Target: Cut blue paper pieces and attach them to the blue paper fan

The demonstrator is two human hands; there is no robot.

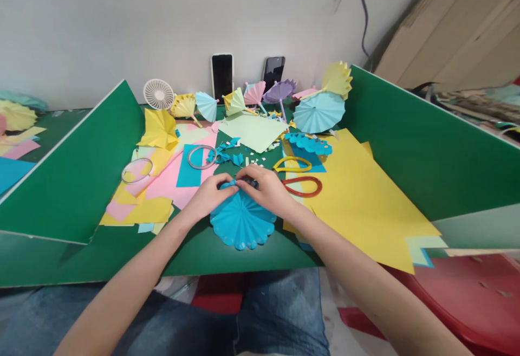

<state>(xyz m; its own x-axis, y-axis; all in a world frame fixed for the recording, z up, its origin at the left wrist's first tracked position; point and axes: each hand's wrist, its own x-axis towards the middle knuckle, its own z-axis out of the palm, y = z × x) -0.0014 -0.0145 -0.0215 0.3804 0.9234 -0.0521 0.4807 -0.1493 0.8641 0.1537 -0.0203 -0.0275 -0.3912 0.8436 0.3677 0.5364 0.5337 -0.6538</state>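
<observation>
A bright blue pleated paper disc with a scalloped edge lies fanned out near the table's front edge. My left hand pinches its far edge, thumb and fingers pressed together. Beside it, my right hand grips the same edge, its fingertips close to the left thumb. The exact spot under the fingers is partly hidden. Just right of my right hand lie scissors with a yellow handle loop and a red handle loop. Their blades are mostly covered by the hand.
Small paper umbrellas stand along the back with a white fan and two phones. Tape rings and blue scraps lie mid-table. Yellow sheets cover the right. Green partitions flank both sides.
</observation>
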